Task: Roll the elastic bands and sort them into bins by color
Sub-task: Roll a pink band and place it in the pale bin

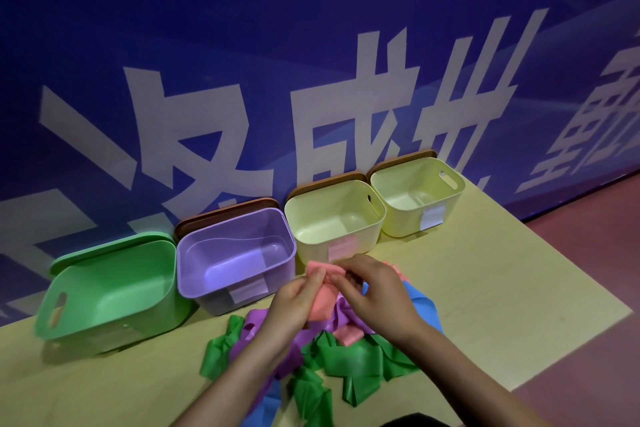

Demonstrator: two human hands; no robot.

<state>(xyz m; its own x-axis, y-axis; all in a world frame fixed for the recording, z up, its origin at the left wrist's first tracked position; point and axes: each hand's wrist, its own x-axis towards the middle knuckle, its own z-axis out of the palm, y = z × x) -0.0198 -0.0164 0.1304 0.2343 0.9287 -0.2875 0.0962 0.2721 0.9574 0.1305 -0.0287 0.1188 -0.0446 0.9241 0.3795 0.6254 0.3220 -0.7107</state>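
Pink band (322, 298) is lifted above the pile (346, 360): my left hand (298, 298) and right hand (372, 291) both pinch its top edge, probably to start rolling.

bins (239, 253): smooth plastic, faint sheen | bands (346, 357) before them: thin, smooth rubbery sheet | table (485, 288) beneath: matt, smooth

Four bins (239, 253) stand in a row along the wall (311, 45) at the back of the desk (485, 288); before them lies a heap of bands (329, 357), with both hands (374, 291) above it.
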